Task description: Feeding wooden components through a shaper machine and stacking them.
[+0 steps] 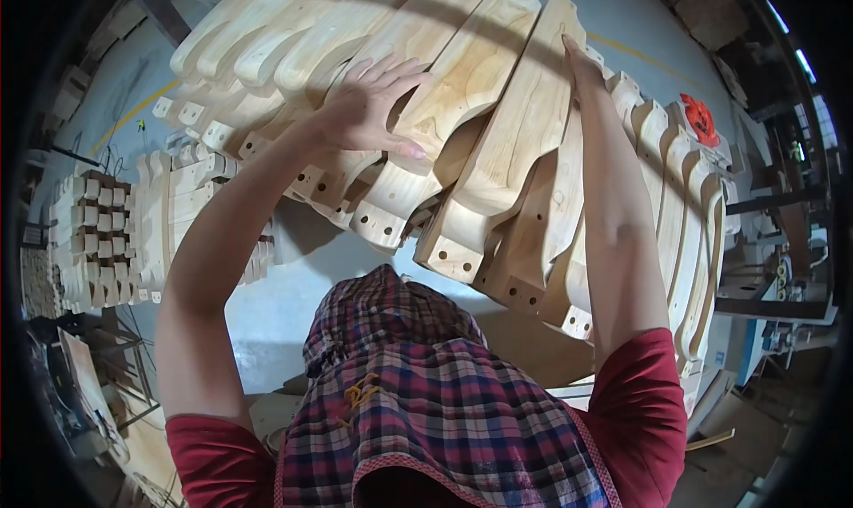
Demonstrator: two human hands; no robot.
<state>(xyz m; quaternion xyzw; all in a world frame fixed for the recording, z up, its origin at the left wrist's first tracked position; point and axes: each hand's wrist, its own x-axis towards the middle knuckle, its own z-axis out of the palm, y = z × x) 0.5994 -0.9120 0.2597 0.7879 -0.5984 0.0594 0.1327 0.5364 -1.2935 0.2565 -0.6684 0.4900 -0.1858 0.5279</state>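
Long pale wooden pieces, with curved profiles and drilled holes at their near ends, lie in slanting rows across the upper part of the head view. My left hand (373, 108) has its fingers spread over the pieces, its thumb against a middle piece (458, 68). My right hand (586, 68) reaches to the far end of the piece (515, 144) just right of that one and grips its edge, the fingers partly hidden behind it. More such pieces (666, 188) stand along the right side of the stack, behind and beyond my right forearm.
Further stacks of shaped wood (93, 224) stand at the left, near a leaning board (84, 384). An orange-red object (697, 117) sits at the stack's right. Dark metal framing and machinery (773, 286) line the right side. A yellow line (133, 112) marks the floor.
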